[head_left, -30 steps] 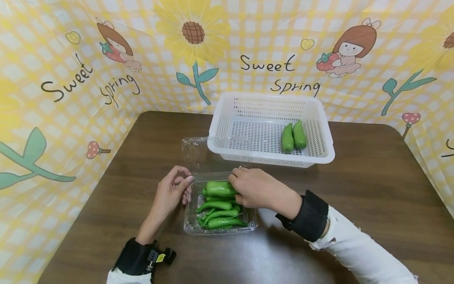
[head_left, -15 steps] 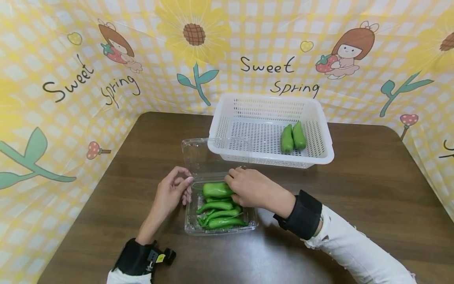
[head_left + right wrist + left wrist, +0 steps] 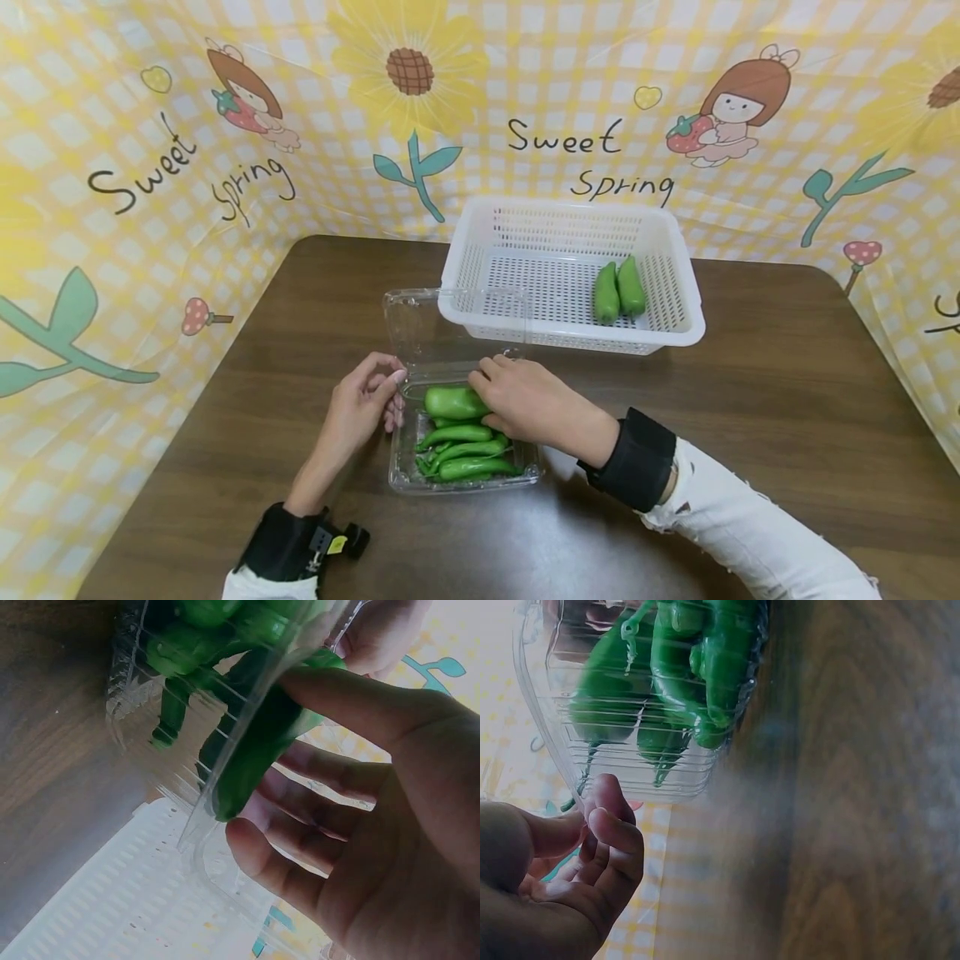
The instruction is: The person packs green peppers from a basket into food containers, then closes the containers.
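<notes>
A clear plastic clamshell box (image 3: pixel 397 471) stands on the table with its lid (image 3: pixel 420 333) raised at the back. Several slim green peppers (image 3: pixel 476 468) lie crosswise inside it. At the box's back left corner, my left hand (image 3: pixel 366 398) pinches the rim between thumb and fingers, as the left wrist view also shows at the plastic edge. My right hand (image 3: pixel 536 402) holds a thick green pepper (image 3: pixel 453 403) along the far row of the box. In the right wrist view, the thumb lies over this pepper (image 3: pixel 259 754) and the fingers are round its other side.
Behind the box stands a white perforated basket (image 3: pixel 540 337), overlapped by the lid in the head view. Two green peppers (image 3: pixel 620 289) lie at its right side. The brown wooden table (image 3: pixel 772 375) meets a yellow checked cloth (image 3: pixel 510 50) at the back and left.
My right hand has shifted slightly left, and the thick pepper has moved left and a little nearer with it. The left hand stays at the box corner.
</notes>
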A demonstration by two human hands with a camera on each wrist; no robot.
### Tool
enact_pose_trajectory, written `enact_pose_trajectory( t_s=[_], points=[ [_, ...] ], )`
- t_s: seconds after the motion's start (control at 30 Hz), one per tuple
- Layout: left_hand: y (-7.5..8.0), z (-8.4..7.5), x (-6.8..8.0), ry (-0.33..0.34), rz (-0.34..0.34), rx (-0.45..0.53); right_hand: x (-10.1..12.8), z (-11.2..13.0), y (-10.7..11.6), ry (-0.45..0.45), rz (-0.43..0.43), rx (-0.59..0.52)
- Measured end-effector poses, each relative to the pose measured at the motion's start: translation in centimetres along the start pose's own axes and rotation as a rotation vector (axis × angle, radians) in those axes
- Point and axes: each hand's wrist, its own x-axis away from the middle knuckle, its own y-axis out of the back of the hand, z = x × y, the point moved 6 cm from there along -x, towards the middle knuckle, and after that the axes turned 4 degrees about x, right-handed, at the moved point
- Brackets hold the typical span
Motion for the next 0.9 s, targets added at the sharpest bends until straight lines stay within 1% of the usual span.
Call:
enact_pose_trajectory(
  t_s=[0.13,0.37,0.9],
  points=[
    [0.05,0.08,-0.07,-0.004,-0.001,-0.008,-0.02,-0.07,-0.07,-0.003,-0.026,0.001],
    [0.14,0.06,-0.10,0.011,-0.001,-0.006,-0.15,0.05,0.13,0.021,-0.103,-0.002],
    [0.34,0.35,-0.13,0.028,0.002,0.023,0.16,0.12,-0.12,0.011,-0.124,-0.009]
  ],
)
